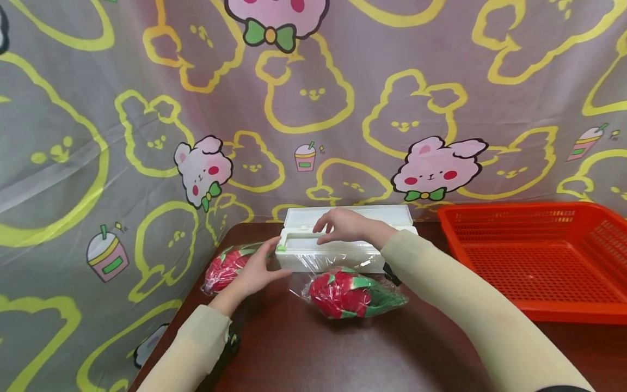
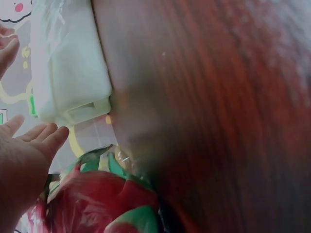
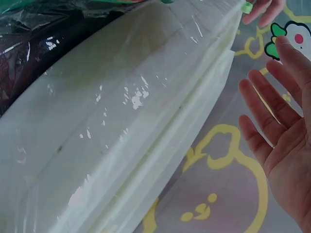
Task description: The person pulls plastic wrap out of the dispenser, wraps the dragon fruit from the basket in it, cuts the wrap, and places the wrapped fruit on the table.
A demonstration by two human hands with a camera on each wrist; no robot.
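Note:
A white cling film dispenser [image 1: 296, 262] stands at the back of the table, its lid [image 1: 387, 213] raised. Clear film [image 3: 112, 116] hangs over its front towards a red-and-green dragon fruit [image 1: 338, 294] lying in loose film. My left hand [image 1: 257, 275] is at the dispenser's left end, fingers extended and thumb spread. Over the dispenser's top is my right hand [image 1: 345, 226], its fingers apart and loosely bent with nothing between them. Another film-wrapped dragon fruit [image 2: 107, 204] lies beside my left hand, partly hidden by it in the head view.
To the right is a large red plastic basket [image 1: 490, 307] with mesh walls. A curtain [image 1: 343, 109] printed with cartoon animals hangs behind and to the left of the dark brown table [image 1: 303, 354].

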